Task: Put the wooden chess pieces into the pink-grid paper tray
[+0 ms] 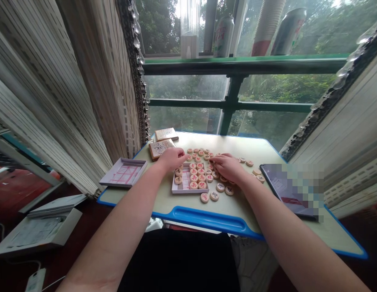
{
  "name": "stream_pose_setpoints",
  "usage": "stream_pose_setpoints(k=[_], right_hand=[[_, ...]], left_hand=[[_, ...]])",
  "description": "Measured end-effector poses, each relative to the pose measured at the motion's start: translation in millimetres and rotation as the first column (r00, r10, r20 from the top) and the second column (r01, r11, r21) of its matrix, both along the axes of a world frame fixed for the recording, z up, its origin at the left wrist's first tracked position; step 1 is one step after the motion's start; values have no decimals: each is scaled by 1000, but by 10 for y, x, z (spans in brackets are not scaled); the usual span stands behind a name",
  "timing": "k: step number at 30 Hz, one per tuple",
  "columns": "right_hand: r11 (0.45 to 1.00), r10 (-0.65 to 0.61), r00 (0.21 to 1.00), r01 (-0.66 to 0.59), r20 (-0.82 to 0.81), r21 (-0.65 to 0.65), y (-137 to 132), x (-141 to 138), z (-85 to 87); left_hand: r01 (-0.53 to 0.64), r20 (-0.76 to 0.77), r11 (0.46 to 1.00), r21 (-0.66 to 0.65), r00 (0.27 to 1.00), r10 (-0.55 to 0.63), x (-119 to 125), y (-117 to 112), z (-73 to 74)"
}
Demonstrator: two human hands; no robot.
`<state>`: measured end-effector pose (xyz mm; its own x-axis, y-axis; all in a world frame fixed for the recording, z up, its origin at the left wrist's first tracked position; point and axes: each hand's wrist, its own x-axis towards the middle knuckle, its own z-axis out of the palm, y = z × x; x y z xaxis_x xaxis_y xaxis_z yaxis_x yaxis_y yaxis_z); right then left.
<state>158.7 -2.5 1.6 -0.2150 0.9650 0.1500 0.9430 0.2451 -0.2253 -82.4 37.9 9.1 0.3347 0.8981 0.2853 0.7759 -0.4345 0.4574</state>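
Note:
A shallow white box [177, 190] stands on the table with round wooden Chinese chess pieces [193, 178] inside: red-marked ones in two columns at its right, black-marked ones along its left wall. My left hand [172, 158] hovers at the box's back left corner, fingers curled together; what they hold is hidden. To the right, my right hand [227, 167] reaches over a loose spread of pieces [220, 187], its fingers stretched out and touching some of them. The palm covers part of that spread. Two more loose pieces, one a red-marked piece [204, 197], lie in front of the box.
A matching box lid [123, 172] rests at the table's left edge. Behind my left hand are two small patterned boxes [162, 148]. On the right lies a tablet [285, 190], partly blurred out. A blue pen groove [206, 218] runs along the front edge. Cans [224, 37] stand on the window ledge.

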Motion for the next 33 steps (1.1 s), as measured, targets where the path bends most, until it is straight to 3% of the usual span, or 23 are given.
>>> stream_pose_setpoints(k=[10, 21, 27, 33], right_hand=[[999, -26, 1000, 26, -5, 46, 7, 1, -12], [996, -88, 996, 88, -34, -13, 22, -1, 19], [1000, -8, 997, 6, -78, -29, 1, 12, 8], [1000, -24, 998, 24, -50, -13, -19, 13, 24]], left_hand=[[-9, -7, 1000, -2, 1000, 9, -10, -7, -3], [-7, 59, 999, -35, 998, 9, -22, 31, -33], [-30, 55, 999, -43, 998, 33, -24, 19, -37], [-7, 37, 1000, -21, 999, 8, -37, 19, -27]])
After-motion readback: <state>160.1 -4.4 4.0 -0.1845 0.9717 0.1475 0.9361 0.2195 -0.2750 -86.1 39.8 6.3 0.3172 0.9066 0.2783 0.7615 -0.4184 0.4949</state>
